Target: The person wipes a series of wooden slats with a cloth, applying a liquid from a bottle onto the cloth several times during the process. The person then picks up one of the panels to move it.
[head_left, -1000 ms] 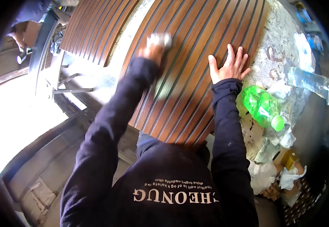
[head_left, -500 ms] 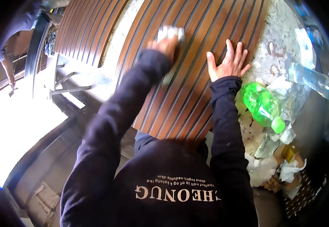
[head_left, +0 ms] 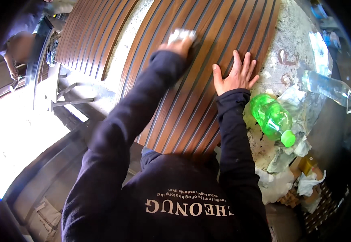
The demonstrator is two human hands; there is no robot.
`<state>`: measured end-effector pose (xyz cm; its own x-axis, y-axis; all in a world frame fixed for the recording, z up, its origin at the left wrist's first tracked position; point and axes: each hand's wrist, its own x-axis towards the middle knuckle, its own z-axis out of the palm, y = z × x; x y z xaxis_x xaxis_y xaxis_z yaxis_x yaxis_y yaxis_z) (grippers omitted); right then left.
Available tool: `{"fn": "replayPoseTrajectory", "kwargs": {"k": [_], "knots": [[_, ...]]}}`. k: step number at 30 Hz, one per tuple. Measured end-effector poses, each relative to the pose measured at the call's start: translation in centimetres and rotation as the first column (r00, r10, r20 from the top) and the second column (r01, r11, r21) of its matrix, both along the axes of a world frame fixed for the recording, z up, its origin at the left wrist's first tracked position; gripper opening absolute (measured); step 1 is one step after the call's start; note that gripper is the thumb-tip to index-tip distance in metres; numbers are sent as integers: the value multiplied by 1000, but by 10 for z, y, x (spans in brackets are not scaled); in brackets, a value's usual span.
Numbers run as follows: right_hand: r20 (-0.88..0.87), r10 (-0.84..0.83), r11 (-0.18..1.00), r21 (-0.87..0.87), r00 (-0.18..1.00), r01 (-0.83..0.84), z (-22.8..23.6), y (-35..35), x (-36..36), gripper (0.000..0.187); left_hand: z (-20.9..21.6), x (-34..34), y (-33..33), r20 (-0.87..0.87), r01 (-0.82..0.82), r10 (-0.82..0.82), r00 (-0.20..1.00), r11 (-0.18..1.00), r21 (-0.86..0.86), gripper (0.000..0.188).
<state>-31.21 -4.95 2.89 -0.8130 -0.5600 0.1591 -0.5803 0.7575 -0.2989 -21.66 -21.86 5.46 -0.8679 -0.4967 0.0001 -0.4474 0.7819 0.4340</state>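
A brown wood-grain panel [head_left: 182, 117] with dark grooves along its length lies in front of me. My left hand [head_left: 178, 48] is closed on a crumpled white cloth [head_left: 182, 35] and presses it against the panel's face. To its right, my right hand [head_left: 235, 78] rests flat on the panel near the right edge, fingers spread, with nothing in it. The closest thing beside my right forearm is a green plastic bottle [head_left: 270, 115] lying on its side.
A second slatted panel [head_left: 88, 36] lies at the far left. On the stained worktop [head_left: 286, 44] at right lie a clear bottle [head_left: 328, 88] and crumpled plastic. Scraps and a white bag [head_left: 276, 183] sit lower right. Another person's arm [head_left: 9, 64] shows at the left edge.
The whole view has shifted slightly. My left hand has slid the cloth a little farther away over the panel. My right hand keeps its place on the panel.
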Motion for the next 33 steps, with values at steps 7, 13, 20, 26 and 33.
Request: {"fn": "replayPoseTrajectory", "kwargs": {"k": [7,13,20,26,33], "knots": [[-3,-34,999,5,999,34,3,6,-1,73,-2,168,79,61,-1,-3,998,997,73,29],[6,-4,1000,-9,1000,4,5,2,2,72,-5,-17,-6,-67,-36,28,997,992,-119,13],[12,-39,998,-41,999,39,1,6,-2,71,-21,123,52,63,92,-81,995,978,-189,23],[46,-49,998,-24,998,50,4,8,-3,70,-14,122,61,-44,94,-107,993,970,-225,21],[91,-10,999,-50,996,14,8,5,-1,70,0,-34,12,54,-19,16,998,999,51,15]]}}
